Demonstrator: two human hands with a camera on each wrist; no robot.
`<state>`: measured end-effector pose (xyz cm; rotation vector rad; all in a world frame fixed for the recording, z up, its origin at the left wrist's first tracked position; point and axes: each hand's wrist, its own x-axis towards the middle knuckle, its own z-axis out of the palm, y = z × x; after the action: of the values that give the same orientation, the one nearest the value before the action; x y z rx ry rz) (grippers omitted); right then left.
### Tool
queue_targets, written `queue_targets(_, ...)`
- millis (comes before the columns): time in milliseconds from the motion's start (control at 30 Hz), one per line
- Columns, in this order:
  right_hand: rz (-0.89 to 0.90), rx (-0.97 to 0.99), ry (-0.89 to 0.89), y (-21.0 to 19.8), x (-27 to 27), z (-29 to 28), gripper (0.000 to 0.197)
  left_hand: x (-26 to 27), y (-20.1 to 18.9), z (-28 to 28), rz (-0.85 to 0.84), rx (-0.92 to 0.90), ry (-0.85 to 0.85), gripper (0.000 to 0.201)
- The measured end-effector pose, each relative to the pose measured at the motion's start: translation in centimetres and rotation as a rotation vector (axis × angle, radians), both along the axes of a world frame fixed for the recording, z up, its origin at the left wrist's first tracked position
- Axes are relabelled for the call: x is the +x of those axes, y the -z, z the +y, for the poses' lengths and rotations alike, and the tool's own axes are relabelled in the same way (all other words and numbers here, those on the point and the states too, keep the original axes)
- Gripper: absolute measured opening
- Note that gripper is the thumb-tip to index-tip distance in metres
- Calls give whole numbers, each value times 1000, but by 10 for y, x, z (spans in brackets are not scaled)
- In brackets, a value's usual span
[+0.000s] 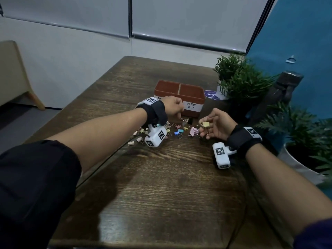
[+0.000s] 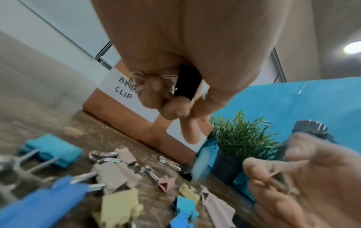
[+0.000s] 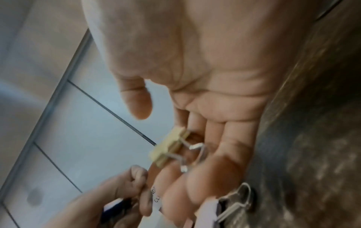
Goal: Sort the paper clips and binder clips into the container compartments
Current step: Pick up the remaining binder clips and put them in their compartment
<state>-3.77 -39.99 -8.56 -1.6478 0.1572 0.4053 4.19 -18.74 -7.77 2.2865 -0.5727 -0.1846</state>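
Note:
A brown two-compartment container [image 1: 192, 114] stands mid-table, labelled binder clip on the left and paper clip on the right. My left hand [image 1: 173, 107] hovers just in front of its left half, fingers curled round a black binder clip [image 2: 187, 81] with silver handles. To the right, my right hand [image 1: 213, 126] is palm up and cradles a yellow binder clip [image 1: 205, 124] [image 3: 168, 148] in its curled fingers, thumb apart. A loose pile of pastel binder clips [image 1: 161, 131] lies on the wood below both hands. No paper clips can be made out.
Another black binder clip [image 1: 190, 120] lies by the container's front wall. Potted plants [image 1: 239, 78] crowd the table's right side, with a white pot [image 1: 296, 164] at the near right. A blue round sticker [image 1: 212, 95] and a dark stand [image 1: 285, 87] sit behind. The table's left edge [image 1: 93, 87] runs diagonally.

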Motion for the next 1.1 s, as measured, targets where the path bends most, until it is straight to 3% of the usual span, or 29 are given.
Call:
queue_targets(33,-1,-31,9,2,1,3,24,2,0,-3,5,23,-26,17)
queue_targets(133,-69,-262,32,6,7,7,37,3,-2,-13,-128,194,-80,21)
queue_targets(200,-149,-545,9,4,9,5,47,3,0,-20,-232,335,-1,19)
queue_targets(300,-243,-840,1,-5,11,5,54,5,4,-32,-280,501,167,35)
queue_targets(367,-258,-1049,-72,-9,11,13,55,5,5,-38,-299,575,236,37)
queue_targets(433,-226,-1163,-195,-9,10,21,69,7,6,-43,-285,636,298,35)
queue_targets(500,-210,-1231,-270,-6,12,26,78,6,5,-46,-285,685,327,37)
queue_targets(700,-242,-1309,-323,-5,12,27,58,5,2,-48,-346,701,294,28)
queue_targets(867,-217,-1370,-319,2,11,27,48,3,10,-45,-316,657,316,56)
queue_targets(1000,-157,-1404,-344,5,11,28,49,4,14,-38,-262,632,276,35)
queue_targets(1100,-176,-1422,-350,5,9,28,30,6,13,-27,-272,555,237,29)
